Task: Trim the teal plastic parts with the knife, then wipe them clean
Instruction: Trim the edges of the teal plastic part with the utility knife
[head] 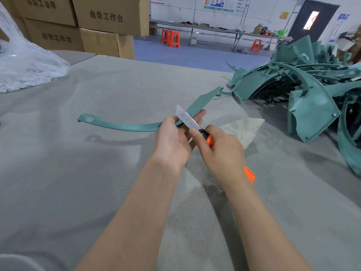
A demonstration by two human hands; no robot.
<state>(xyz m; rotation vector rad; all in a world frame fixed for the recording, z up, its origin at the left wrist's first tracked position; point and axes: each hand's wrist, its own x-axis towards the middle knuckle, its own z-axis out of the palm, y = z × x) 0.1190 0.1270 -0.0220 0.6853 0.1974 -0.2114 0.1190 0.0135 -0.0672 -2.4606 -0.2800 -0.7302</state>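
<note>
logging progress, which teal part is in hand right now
The long curved strip gripped by the left hand; the others lie in a pile at right.

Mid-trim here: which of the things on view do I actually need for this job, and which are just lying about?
Job: curved teal strip, held by left hand; knife, gripped by right hand; white cloth; pile of teal parts.
Lying about: cardboard boxes; clear plastic bag; orange stools.

The strip point(121, 127) and pile point(312, 106) are teal. The knife point(210, 141) is orange and black, its blade point(186, 117) silver. The cloth point(246, 130) is cream. The table point(78, 173) is grey with thin lines. The boxes point(109, 16) are brown, the stools point(172, 39) orange.
</note>
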